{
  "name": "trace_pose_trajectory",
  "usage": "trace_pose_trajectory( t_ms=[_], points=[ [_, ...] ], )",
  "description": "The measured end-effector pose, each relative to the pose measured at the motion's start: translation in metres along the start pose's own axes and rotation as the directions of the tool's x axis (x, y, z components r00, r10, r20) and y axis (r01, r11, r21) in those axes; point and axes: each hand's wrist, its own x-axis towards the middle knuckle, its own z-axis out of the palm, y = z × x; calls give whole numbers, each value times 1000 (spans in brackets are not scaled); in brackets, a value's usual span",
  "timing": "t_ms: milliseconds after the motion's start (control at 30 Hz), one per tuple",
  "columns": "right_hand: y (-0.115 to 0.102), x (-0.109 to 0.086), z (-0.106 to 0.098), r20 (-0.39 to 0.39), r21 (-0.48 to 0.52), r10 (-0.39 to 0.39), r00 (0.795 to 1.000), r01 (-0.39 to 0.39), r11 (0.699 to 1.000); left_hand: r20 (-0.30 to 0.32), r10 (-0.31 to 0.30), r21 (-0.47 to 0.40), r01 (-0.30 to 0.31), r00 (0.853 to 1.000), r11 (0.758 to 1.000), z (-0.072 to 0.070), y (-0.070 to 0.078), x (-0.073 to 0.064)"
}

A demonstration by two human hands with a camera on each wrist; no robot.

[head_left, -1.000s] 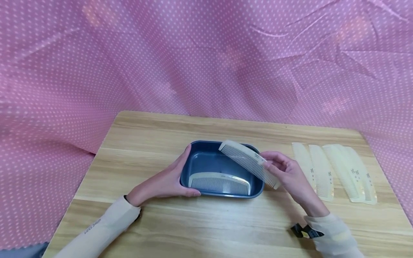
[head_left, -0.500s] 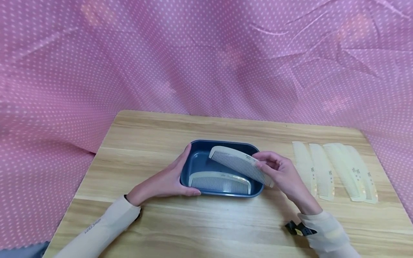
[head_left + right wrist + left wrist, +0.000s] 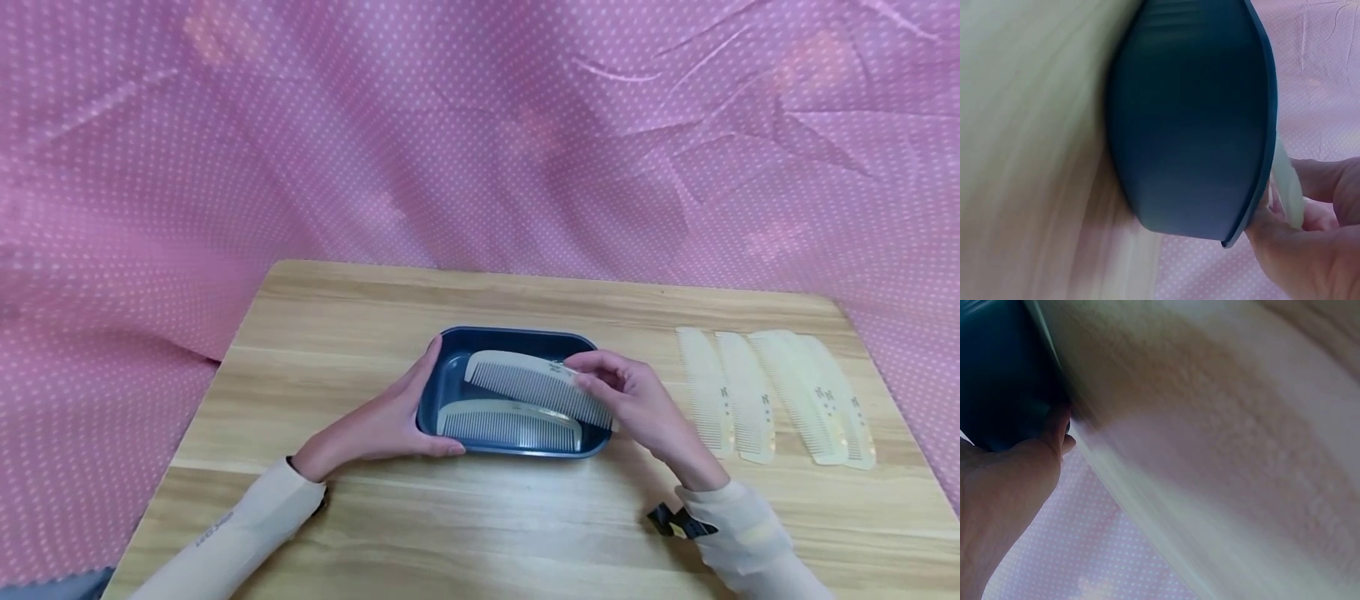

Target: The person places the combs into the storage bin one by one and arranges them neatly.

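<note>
A dark blue rectangular box [image 3: 510, 340] stands near the middle of the table. My left hand [image 3: 390, 421] grips its left end, thumb along the near side and fingers at the far left corner. My right hand [image 3: 645, 408] pinches a pale cream comb [image 3: 513, 375] by its right part, tilted over the box with teeth toward me. Another cream comb [image 3: 510, 425] lies inside, along the near wall. In the right wrist view, the held comb's end [image 3: 1288, 184] shows between thumb and fingers, above the box's rim [image 3: 1270, 125]. The left wrist view shows fingers against the box's side [image 3: 1010, 375].
On the right of the wooden table [image 3: 360, 317] several more cream combs [image 3: 798, 400] lie side by side, some overlapping. A pink dotted cloth [image 3: 480, 150] hangs behind the table and down its left side.
My right hand has carried the held comb leftward and slightly lower, from the box's right edge to over its inside. My left hand and the box have stayed in place.
</note>
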Motion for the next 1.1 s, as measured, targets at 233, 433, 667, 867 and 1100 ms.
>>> trace_pose_trajectory(
  t_ms=[233,433,667,867,1100],
  points=[
    [-2,4,5,48,-9,-2,999,3,1000,-1,11,0,-11,1000,1000,2,-3,1],
    [-3,9,12,91,-4,0,996,0,1000,-5,25,0,-24,1000,1000,2,-4,1],
    [-5,14,21,134,-43,-35,990,41,998,-2,30,-12,-30,1000,999,2,-4,0],
    [-2,16,29,177,-95,-75,981,93,991,3,17,-5,-17,1000,1000,2,-3,1],
    [-2,17,35,191,-182,-74,979,109,977,1,6,-14,-6,1000,1000,2,-3,0]
  ],
)
